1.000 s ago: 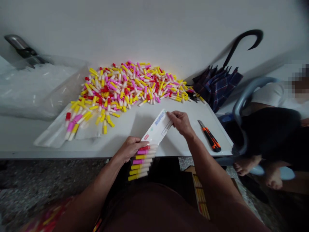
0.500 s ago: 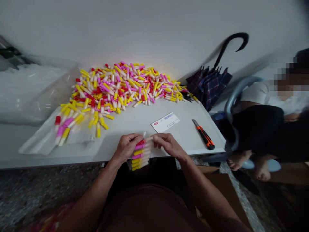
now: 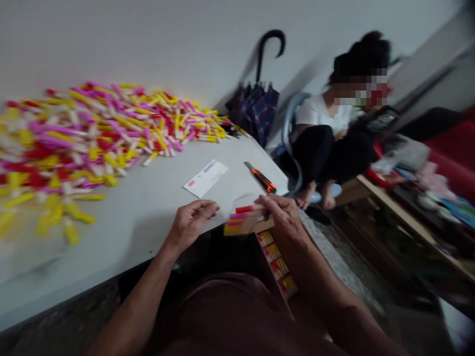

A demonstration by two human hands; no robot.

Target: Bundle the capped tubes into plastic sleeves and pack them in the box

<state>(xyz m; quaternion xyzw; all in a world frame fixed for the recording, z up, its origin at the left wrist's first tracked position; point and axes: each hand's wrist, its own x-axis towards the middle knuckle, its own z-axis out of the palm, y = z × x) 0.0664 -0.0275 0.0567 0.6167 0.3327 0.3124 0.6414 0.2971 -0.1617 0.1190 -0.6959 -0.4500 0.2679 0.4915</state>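
My right hand (image 3: 282, 215) grips a small stacked bundle of plastic tubes (image 3: 241, 221) with red, pink and yellow caps, inside a thin clear bag, just off the white table's edge (image 3: 156, 227). My left hand (image 3: 192, 223) rests apart from it, fingers loosely curled around nothing. A white printed card (image 3: 205, 178) lies flat on the table above that hand. A large heap of loose tubes (image 3: 92, 133) spreads across the table's left side, blurred at the frame edge.
An orange utility knife (image 3: 260, 178) lies near the table's right corner. Below my right hand is a cardboard box (image 3: 276, 264) holding rows of tubes. A plaid umbrella (image 3: 256, 109) leans on the wall. A seated person (image 3: 326, 128) sits beyond the table, beside a cluttered shelf (image 3: 401, 198).
The view has swung right and tilted. The bagged bundle has moved right, from between both hands into my right hand, and my left hand has let go. The card lies flat.
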